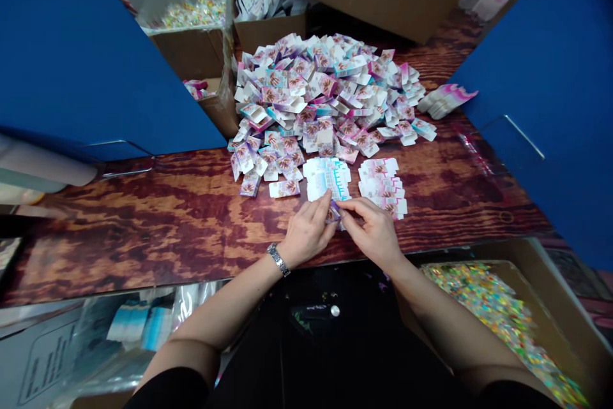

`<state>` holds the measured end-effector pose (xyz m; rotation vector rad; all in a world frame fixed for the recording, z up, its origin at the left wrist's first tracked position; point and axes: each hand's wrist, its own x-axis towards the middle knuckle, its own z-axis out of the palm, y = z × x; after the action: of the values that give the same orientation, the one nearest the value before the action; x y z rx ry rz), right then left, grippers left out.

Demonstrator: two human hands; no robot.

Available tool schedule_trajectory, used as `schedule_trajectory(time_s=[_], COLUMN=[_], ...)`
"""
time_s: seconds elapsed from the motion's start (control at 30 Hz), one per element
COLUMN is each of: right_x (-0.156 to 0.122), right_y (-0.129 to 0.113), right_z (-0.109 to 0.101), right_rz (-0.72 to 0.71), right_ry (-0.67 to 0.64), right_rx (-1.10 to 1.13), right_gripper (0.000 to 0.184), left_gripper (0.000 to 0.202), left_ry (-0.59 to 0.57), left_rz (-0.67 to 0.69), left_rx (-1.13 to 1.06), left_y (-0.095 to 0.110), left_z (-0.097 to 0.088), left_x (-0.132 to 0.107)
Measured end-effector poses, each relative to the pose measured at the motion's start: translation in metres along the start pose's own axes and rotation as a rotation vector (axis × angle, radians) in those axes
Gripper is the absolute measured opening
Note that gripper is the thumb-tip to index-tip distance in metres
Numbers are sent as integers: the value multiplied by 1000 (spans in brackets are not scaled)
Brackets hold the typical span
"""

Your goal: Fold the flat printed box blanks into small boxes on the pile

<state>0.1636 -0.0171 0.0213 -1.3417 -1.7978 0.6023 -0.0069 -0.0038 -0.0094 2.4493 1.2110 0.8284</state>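
Though illegible in print, a purple carton [334, 210] in the grip of both hands [307, 231].

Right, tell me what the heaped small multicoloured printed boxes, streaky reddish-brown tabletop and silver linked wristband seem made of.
Small multicoloured printed boxes: thin card, perhaps lightly coated, judging by the folded flaps and plain white insides.
Streaky reddish-brown tabletop: probably stained wood or plywood, from the bold grain, though laminate is possible.
Silver linked wristband: likely shiny metal, from its bright glints.
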Motion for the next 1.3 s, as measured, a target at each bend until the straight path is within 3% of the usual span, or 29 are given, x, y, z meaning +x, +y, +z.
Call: schedule_trajectory(time_s=[0.37,0.57,0.8,0.97,1.03,1.2,1.3], right_x=[2,4,9,2,-4,-17,-19], right_y=[-3,2,2,0,0,4,5], right_z=[-3,-2,-5,0,4,17,21], right_rz=[42,152,64,76,40,-245,-347], right_ry=[-19,-50,-89,9,62,162,200], right_rx=[-3,102,86,112,78,-96,-147], right_gripper=[16,13,15,18,22,42,53], left_gripper=[66,67,67,70,70,67,65], left_ry=[41,100,99,115,109,91,84], left_rz=[64,121,120,112,88,54,43], left_rx=[48,-5,-58,-15,-7,-23,-46], left_y=[1,0,-2,-4,-5,-2,0], left_z=[-1,0,3,1,0,0,0], left_x=[-1,-3,-4,0,1,1,2])
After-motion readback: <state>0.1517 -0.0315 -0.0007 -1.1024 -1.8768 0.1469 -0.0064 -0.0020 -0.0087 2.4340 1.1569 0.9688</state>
